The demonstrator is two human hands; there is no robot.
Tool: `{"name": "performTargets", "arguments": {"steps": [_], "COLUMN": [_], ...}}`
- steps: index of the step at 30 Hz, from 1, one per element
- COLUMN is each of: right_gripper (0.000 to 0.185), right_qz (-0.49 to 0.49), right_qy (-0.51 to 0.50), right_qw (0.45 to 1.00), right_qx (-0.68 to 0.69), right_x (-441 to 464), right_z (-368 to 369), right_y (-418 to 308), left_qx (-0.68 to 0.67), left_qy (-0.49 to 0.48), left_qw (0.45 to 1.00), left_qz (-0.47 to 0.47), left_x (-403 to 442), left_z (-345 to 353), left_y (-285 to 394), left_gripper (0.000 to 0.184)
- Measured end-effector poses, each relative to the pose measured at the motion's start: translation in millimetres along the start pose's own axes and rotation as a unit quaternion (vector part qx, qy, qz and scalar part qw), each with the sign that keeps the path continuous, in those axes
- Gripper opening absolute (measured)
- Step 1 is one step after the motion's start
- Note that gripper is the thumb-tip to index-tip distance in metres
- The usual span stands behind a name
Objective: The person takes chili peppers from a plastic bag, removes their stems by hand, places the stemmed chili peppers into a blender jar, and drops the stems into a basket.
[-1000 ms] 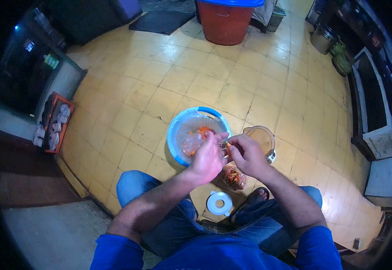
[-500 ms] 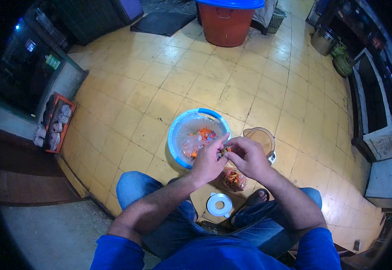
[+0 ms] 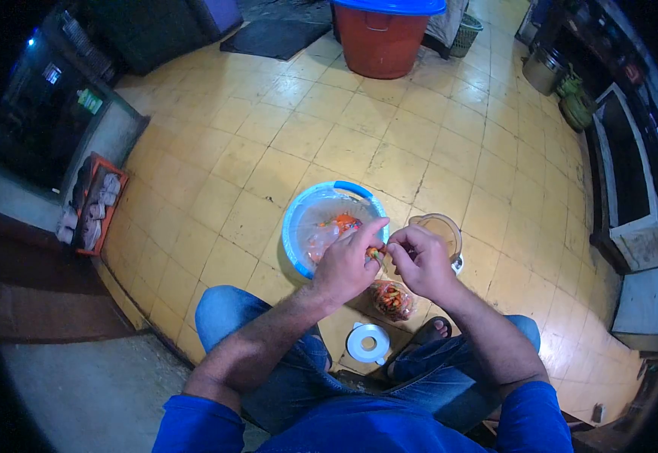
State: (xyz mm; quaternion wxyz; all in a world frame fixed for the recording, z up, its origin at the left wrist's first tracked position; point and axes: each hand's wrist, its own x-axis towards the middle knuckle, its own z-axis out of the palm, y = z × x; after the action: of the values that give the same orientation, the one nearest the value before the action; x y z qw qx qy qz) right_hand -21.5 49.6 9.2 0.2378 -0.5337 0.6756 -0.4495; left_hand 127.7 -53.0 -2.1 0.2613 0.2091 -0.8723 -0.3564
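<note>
My left hand holds a small orange-red chili with a green stem, over the near right rim of a blue basin. Close beside it, the fingers of my right hand are pinched together at the stem end; whether they grip anything is too small to tell. Inside the basin lie orange-red pieces and clear plastic. Just below my hands a clear bag of red and green chilies rests on the floor. A clear container with a handle stands behind my right hand.
A white ring-shaped lid lies between my feet. Farther off on the tiled floor stands a red tub with a blue lid. An orange rack of shoes is at the left; a metal pot and green gas cylinder are at the right.
My hands have come together at the chili and then parted slightly. My left fingers, spread earlier, have curled around it, while my right hand has shifted a little to the right.
</note>
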Motion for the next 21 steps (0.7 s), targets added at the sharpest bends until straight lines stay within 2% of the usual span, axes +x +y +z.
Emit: {"name": "performTargets", "arguments": {"steps": [1, 2, 3, 4, 6, 7, 9, 10, 11, 13, 14, 16, 21], "right_gripper": [0.012, 0.009, 0.008, 0.008, 0.013, 0.013, 0.021, 0.029, 0.029, 0.032, 0.025, 0.023, 0.019], "right_qz": [-0.001, 0.105, 0.208, 0.207, 0.204, 0.204, 0.167, 0.154, 0.154, 0.069, 0.064, 0.08, 0.128], "right_qy": [-0.001, -0.02, -0.038, -0.039, -0.012, -0.013, -0.023, -0.04, -0.036, -0.048, -0.054, -0.065, -0.037], "right_qw": [1.0, 0.984, 0.937, 0.937, 0.902, 0.902, 0.938, 0.955, 0.954, 0.979, 0.976, 0.979, 0.983], "right_qx": [-0.001, 0.141, 0.279, 0.278, 0.38, 0.379, 0.301, 0.252, 0.254, 0.185, 0.202, 0.177, 0.125], "right_x": [1, 2, 3, 5, 14, 18, 29, 31, 29, 27, 25, 21, 14], "right_z": [1, 2, 4, 5, 4, 6, 14, 17, 17, 18, 18, 17, -12], "right_y": [1, 2, 5, 11, 25, 30, 26, 21, 20, 18, 14, 12, 32], "left_qx": [0.0, 0.022, 0.044, 0.044, -0.051, -0.051, -0.058, -0.073, -0.072, -0.101, -0.1, -0.124, -0.217], "left_qy": [0.002, 0.006, 0.009, 0.011, -0.037, -0.036, 0.016, 0.046, 0.043, 0.04, 0.041, -0.026, -0.048], "left_qw": [1.0, 0.999, 0.998, 0.998, 0.99, 0.991, 0.986, 0.988, 0.989, 0.984, 0.984, 0.978, 0.965], "left_qz": [0.0, 0.025, 0.049, 0.049, -0.122, -0.122, -0.155, -0.128, -0.126, -0.144, -0.144, -0.165, -0.141], "left_x": [1, 2, 4, 4, 7, 8, 11, 10, 10, 10, 9, 8, 4], "left_z": [-1, -3, -5, -9, -20, -25, -35, -35, -34, -35, -33, -24, 0], "left_y": [-3, -5, -7, -8, -6, -8, -11, -18, -19, -20, -19, -13, -19], "left_gripper": [0.057, 0.057, 0.056, 0.056, 0.06, 0.06, 0.062, 0.063, 0.063, 0.073, 0.073, 0.077, 0.087]}}
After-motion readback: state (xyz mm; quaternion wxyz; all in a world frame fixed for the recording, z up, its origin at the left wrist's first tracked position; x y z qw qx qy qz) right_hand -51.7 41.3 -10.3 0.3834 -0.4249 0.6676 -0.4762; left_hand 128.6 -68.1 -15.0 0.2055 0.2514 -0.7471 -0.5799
